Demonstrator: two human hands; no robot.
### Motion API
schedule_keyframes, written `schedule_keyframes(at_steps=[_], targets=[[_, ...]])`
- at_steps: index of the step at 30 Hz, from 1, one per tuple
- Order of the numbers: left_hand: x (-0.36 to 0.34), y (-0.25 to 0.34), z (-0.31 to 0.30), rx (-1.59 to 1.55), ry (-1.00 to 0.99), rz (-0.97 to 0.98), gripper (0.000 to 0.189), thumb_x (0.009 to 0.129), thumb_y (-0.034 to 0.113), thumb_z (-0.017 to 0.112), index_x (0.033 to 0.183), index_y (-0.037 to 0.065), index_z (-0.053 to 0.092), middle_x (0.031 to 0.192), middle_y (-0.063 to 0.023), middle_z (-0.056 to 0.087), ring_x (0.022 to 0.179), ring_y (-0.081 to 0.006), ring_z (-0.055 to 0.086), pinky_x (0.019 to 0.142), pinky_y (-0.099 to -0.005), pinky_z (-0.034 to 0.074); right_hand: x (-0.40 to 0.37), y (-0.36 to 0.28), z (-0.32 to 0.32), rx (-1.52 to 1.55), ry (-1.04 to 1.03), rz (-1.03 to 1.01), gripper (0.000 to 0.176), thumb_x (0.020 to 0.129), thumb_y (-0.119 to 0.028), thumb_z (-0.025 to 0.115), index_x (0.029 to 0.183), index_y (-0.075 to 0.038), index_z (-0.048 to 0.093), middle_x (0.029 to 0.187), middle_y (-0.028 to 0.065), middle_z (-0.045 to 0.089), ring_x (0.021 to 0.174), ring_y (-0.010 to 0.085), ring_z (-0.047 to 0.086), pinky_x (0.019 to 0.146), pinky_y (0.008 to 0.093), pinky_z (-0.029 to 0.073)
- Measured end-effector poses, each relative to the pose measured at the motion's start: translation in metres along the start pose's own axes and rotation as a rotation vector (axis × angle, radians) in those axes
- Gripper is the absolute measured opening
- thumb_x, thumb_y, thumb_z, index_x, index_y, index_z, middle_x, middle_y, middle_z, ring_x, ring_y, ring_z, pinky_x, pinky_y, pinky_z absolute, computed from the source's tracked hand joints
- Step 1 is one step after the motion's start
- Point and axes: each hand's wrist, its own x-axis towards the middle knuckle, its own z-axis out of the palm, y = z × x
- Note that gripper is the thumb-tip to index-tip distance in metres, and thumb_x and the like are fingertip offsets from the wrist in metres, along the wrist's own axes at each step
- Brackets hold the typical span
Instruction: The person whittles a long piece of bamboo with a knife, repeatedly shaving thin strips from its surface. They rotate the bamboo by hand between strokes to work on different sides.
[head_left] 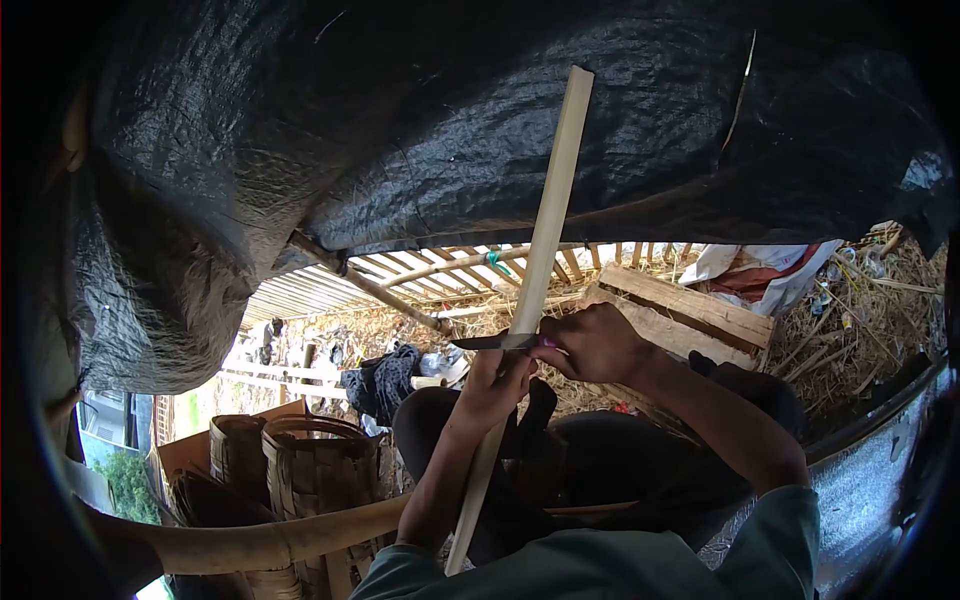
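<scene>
A long pale bamboo strip (556,205) runs from the upper middle down past my left forearm toward my body. My left hand (494,392) is closed around the strip near its middle, below the blade. My right hand (598,345) is closed on a knife (480,343), and its fingers hide most of the handle. The dark blade lies across the strip and points left, just above my left fingers. A small purple patch shows at my right fingers; what it is I cannot make out.
Black plastic sheeting (440,150) hangs across the top. Beyond my knees are a wooden box (690,312) and a slatted bamboo fence (400,270). Woven baskets (315,470) stand at lower left behind a bamboo pole (280,540). Straw and litter (860,310) cover the ground at right.
</scene>
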Motion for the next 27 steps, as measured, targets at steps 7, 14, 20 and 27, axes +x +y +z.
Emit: schedule_keyframes(at_steps=[7,14,20,27], targets=[[-0.006,-0.001,0.000,-0.030,0.055,-0.008,0.012,0.091,0.009,0.049,0.091,0.000,0.056,0.062,-0.0021,0.054,0.048,-0.0066,0.048,0.044,-0.0236,0.036,-0.002,-0.002,0.001,-0.015,-0.005,-0.022,0.031,0.085,-0.038,0.061,0.078,-0.008,0.062,0.060,0.0075,0.060,0.050,0.0264,0.061,0.047,0.0360,0.048],[-0.012,-0.023,-0.007,0.036,0.049,-0.079,0.011,0.090,0.008,0.051,0.089,-0.001,0.057,0.062,-0.0044,0.055,0.047,-0.0083,0.050,0.042,-0.0260,0.037,-0.007,-0.005,0.019,-0.029,-0.135,0.089,0.043,0.087,-0.052,0.051,0.081,-0.013,0.065,0.057,0.0087,0.061,0.052,0.0276,0.063,0.049,0.0385,0.050],[-0.010,-0.025,-0.008,0.408,0.098,0.206,0.007,0.089,0.001,0.050,0.092,-0.001,0.056,0.066,-0.0119,0.059,0.056,-0.0207,0.060,0.050,-0.0323,0.045,-0.006,-0.009,0.024,-0.139,-0.111,0.083,0.043,0.087,-0.052,0.050,0.081,-0.012,0.065,0.052,0.0083,0.058,0.049,0.0262,0.062,0.046,0.0367,0.048],[-0.009,-0.028,-0.008,0.438,0.178,0.293,0.010,0.087,-0.003,0.051,0.095,-0.001,0.054,0.068,-0.0135,0.061,0.060,-0.0242,0.064,0.053,-0.0333,0.048,-0.004,-0.009,0.036,-0.174,-0.048,0.117,0.042,0.083,-0.052,0.057,0.074,-0.011,0.061,0.051,0.0050,0.056,0.045,0.0237,0.060,0.042,0.0342,0.047]])
